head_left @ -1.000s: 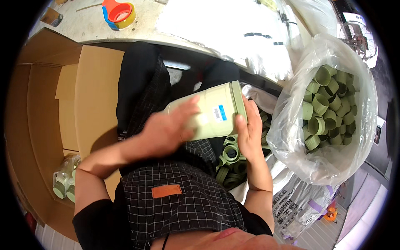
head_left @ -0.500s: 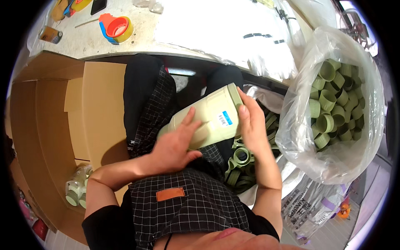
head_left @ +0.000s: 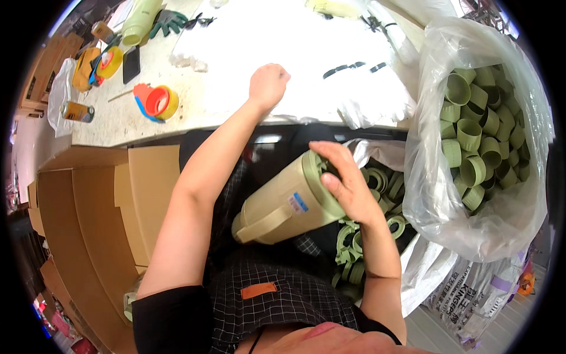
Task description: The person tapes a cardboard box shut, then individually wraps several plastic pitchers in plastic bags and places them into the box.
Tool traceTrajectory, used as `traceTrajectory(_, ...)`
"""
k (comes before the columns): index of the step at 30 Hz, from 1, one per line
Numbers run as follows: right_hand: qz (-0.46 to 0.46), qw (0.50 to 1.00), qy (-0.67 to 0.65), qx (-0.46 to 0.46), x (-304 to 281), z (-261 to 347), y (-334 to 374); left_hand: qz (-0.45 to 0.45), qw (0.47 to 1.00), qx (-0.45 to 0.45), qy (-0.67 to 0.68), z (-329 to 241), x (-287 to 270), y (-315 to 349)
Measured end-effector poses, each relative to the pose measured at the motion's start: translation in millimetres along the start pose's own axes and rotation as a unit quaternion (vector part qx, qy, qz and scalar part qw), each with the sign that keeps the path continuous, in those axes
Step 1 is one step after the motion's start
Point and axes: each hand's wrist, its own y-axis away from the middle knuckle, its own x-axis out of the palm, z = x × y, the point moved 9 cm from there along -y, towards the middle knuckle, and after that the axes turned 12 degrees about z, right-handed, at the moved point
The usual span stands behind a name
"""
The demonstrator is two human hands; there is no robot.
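A pale green jug (head_left: 268, 203) lies tilted across my lap, its side handle facing me and a blue-and-white sticker near the top. My right hand (head_left: 348, 183) grips its darker green rim end, thumb on the near side and fingers over the far side. Stretched forward over the table, my left hand (head_left: 269, 87) is closed, fingers curled down at the glaring white plastic sheets (head_left: 236, 79). What it pinches, if anything, is lost in the glare.
An open cardboard box (head_left: 88, 224) stands at left. At right are a clear bag (head_left: 424, 194) of green rings and a white sack (head_left: 421, 259) beside green parts (head_left: 354, 242). The table holds a tape dispenser (head_left: 158, 101), phone (head_left: 131, 65), can (head_left: 77, 111) and another green jug (head_left: 140, 23).
My left hand has left the jug and reached forward onto the white sheets. The jug has turned in my right hand, bringing its handle into view. The view has shifted, showing more table.
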Motion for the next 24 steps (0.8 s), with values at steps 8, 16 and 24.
traceTrajectory(8, 0.000, 0.960, -0.255, 0.118, -5, -45, -29, 0.068, 0.967, -0.074, 0.235, 42, 11, -26)
traceTrajectory(16, -0.275, 0.922, -0.237, 0.136, -28, -72, -14, 0.134, 0.818, -0.004, 0.560, -50, -4, 47)
traceTrajectory(24, -0.275, 0.900, -0.323, 0.099, -19, -88, -2, 0.174, 0.812, 0.014, 0.557, -85, 3, 122)
